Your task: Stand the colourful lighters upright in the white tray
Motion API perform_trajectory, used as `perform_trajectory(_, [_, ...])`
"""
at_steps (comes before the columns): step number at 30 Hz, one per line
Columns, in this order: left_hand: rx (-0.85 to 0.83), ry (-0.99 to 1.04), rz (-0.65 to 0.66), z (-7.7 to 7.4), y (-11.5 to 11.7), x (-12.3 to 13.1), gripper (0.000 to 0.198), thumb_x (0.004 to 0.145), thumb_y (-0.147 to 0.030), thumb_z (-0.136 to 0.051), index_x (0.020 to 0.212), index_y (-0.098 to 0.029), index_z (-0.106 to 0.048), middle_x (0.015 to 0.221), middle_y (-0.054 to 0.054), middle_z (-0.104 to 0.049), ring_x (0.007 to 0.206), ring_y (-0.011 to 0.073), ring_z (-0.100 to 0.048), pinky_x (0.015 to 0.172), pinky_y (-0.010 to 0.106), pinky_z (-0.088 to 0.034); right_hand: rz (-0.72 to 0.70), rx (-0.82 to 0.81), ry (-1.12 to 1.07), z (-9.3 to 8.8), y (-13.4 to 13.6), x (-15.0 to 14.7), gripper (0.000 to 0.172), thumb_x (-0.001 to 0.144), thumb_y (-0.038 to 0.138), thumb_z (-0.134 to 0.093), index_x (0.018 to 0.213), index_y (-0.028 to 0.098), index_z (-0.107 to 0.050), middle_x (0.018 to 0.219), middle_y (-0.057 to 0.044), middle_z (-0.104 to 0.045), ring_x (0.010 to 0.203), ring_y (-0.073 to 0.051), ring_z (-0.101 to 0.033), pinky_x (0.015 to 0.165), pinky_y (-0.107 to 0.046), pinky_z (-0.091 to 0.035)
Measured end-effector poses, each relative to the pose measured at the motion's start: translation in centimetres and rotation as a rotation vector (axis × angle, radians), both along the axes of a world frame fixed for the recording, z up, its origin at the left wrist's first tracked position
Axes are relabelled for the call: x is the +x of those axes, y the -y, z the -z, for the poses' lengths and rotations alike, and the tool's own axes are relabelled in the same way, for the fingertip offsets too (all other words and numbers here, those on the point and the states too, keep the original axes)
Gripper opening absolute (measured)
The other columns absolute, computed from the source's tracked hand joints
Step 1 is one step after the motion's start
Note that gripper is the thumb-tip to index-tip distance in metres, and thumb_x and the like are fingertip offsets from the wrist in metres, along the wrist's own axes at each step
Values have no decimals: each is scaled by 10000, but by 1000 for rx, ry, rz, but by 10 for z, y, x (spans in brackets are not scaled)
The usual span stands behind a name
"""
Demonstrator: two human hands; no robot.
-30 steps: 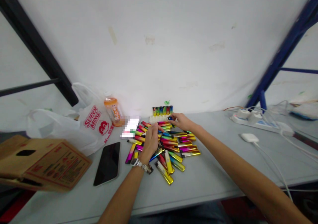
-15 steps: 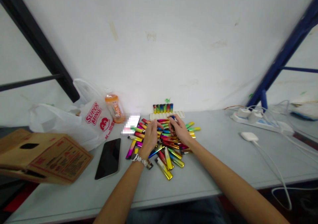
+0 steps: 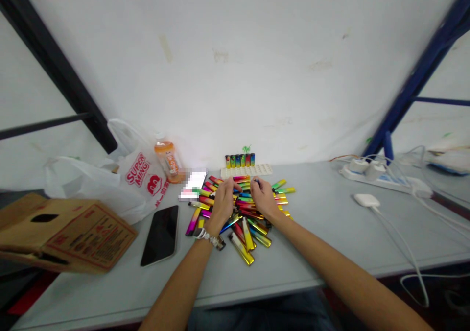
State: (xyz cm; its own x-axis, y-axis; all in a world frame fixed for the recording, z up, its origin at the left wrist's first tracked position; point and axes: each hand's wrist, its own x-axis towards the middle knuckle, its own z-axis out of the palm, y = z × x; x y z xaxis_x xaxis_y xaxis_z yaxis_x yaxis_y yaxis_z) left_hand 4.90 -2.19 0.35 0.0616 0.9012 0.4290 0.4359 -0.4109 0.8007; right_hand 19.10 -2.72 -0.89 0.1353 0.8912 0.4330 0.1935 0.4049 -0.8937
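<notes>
Right hand of mine is closed up in a fist with a blue lighter in it, just the dark end poking out past my thumb. My left hand is beside it, fingers loosely curled over the pile, and honestly I can't tell whether it's pinching anything. Silver bracelet on that wrist, btw.

So, starting from the front edge of the worktop: nearest lighter is a yellow one with a pale label, lying slanted a bit in from that edge. Right behind it is the whole heap of shiny lighters, all colours, every which way, under and around both hands in the middle of the worktop. Black phone lies to the left of the heap, and the cardboard box sits further out toward the left end. White charger is off to the right, cable trailing toward the front edge.

Further back there's the plastic bag behind the box, then an orange bottle next to it. At the far edge, by the wall, six lighters stand upright in a row at the white tray. Power strip is toward the far right corner.
</notes>
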Motion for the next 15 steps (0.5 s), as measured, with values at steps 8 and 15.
perform_trajectory(8, [-1,15,-3,2,-2,-1,600,998,-530,-225,745,-204,-661,902,56,-696,925,217,-608,963,365,-453,-28,-22,-6,2,1,0,335,913,449,-456,665,223,-461,601,30,-420,592,-146,-382,565,-274,-331])
perform_trajectory(15, [-5,9,10,1,0,-1,604,1002,-530,-225,749,-200,-663,908,55,-691,929,216,-610,980,369,-441,-68,36,-88,2,6,2,415,922,561,-481,682,227,-425,593,45,-348,566,-129,-325,526,-267,-277])
